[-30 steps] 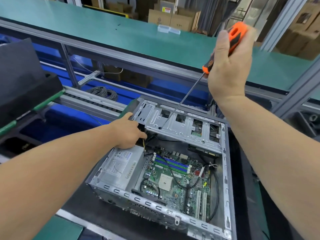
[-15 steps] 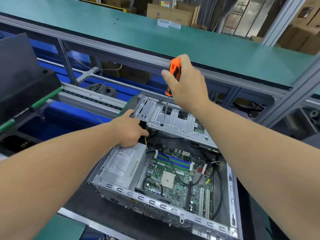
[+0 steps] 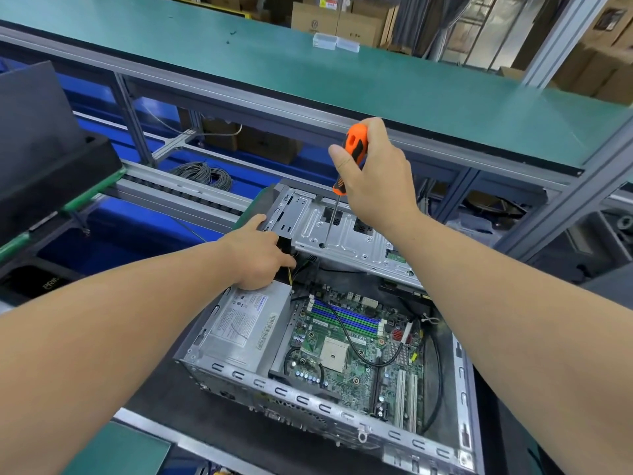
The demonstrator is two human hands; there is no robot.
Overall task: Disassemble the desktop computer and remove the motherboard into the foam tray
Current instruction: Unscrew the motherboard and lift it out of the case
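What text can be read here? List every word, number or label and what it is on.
Nothing can be read for sure.
Power supply label: fine print and a barcode, too small to read.
Motherboard: white markings, too small to read.
Black bin: white letters, blurred.
Cardboard box: a round logo and a red-and-yellow sticker, both blurred.

Left hand: fingertips hidden in the gap beside the drive cage. Right hand covers most of the screwdriver handle. Right forearm hides the cage's far end. Power supply label below the left hand unreadable.
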